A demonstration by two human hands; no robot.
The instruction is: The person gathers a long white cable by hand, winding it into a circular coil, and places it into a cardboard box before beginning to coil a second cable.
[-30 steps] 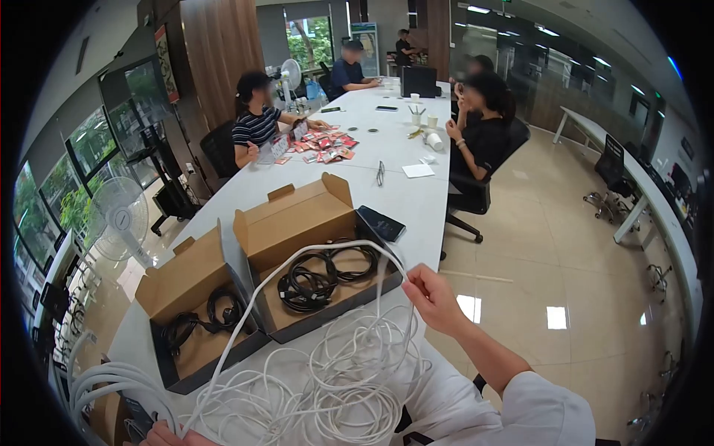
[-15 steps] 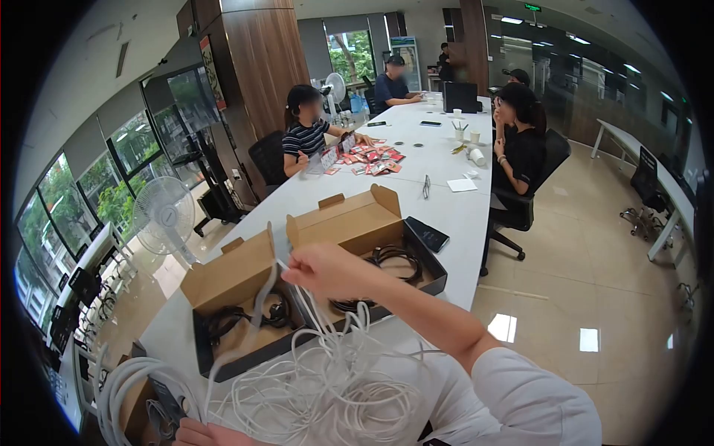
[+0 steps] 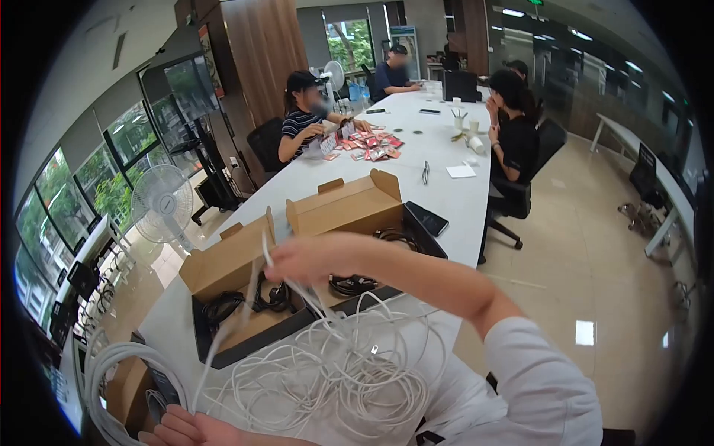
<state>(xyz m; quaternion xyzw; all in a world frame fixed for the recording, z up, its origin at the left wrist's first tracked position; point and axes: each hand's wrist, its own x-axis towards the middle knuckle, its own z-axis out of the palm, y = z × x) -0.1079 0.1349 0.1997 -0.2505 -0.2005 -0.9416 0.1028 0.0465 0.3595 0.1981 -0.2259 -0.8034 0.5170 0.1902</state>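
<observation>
My right hand (image 3: pixel 303 258) is raised over the table, pinching a loop of white cable (image 3: pixel 256 286) that runs down to my left hand (image 3: pixel 182 429) at the bottom edge. My left hand grips the same cable near a coiled white bundle (image 3: pixel 111 372). A loose tangle of white cable (image 3: pixel 349 372) lies on the table in front of me. Behind my right hand stand two open cardboard boxes: the left box (image 3: pixel 223 267) and the right box (image 3: pixel 349 208), each holding coiled black cables (image 3: pixel 275 296).
A dark phone (image 3: pixel 426 218) lies beside the right box. Several people sit further along the long white table (image 3: pixel 446 197), with red packets (image 3: pixel 368 146) and cups. A standing fan (image 3: pixel 162 204) is at the left; office chairs stand at the right.
My right hand has swept from the right of the table leftwards across the boxes, carrying the white cable with it. My left hand stays low with its cable.
</observation>
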